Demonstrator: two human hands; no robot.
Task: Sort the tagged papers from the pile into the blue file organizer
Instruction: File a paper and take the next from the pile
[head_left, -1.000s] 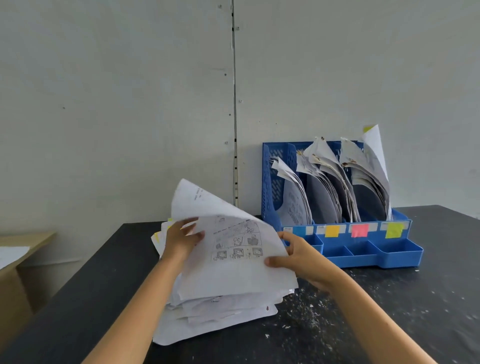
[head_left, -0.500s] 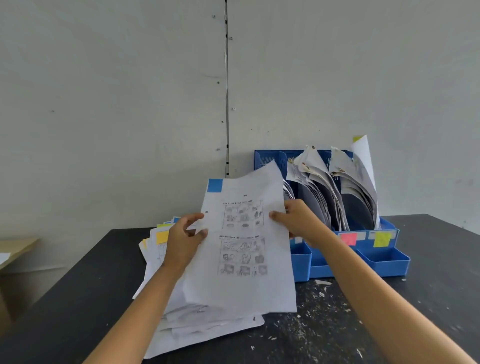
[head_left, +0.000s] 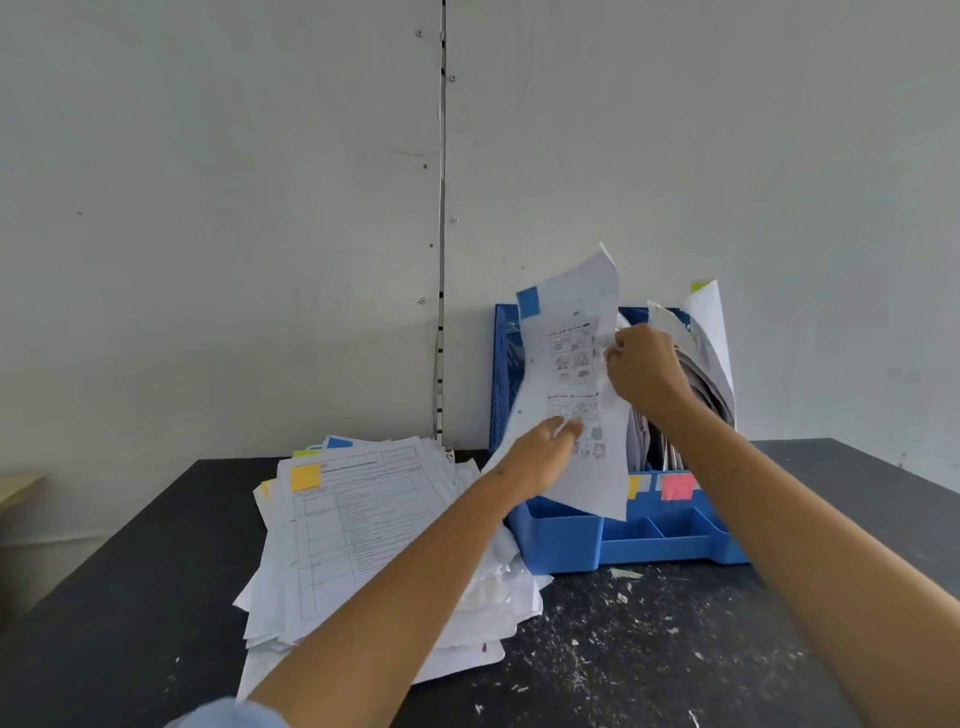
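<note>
Blue-tagged sheet (head_left: 571, 384) held upright before the blue file organizer (head_left: 566, 535), at 1 o'clock from the pile (head_left: 358, 525). Right hand (head_left: 641, 371) pinches its right edge; left hand (head_left: 540, 452), fingers extended, supports it below. Step: filing. Next: likely drop it into the leftmost slot. Other slots already hold papers.

Blue organizer (head_left: 550, 535) (pink tag (head_left: 678, 487)), black table (head_left: 675, 649).

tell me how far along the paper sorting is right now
Partly done. The blue file organizer already holds many sheets in its upright slots. In hand: the blue-tagged sheet, gripped by the right hand with the left hand at its lower part, held in front of the organizer, not yet slotted. Left: a thick pile of tagged papers, with a yellow-tagged form on top.
</note>
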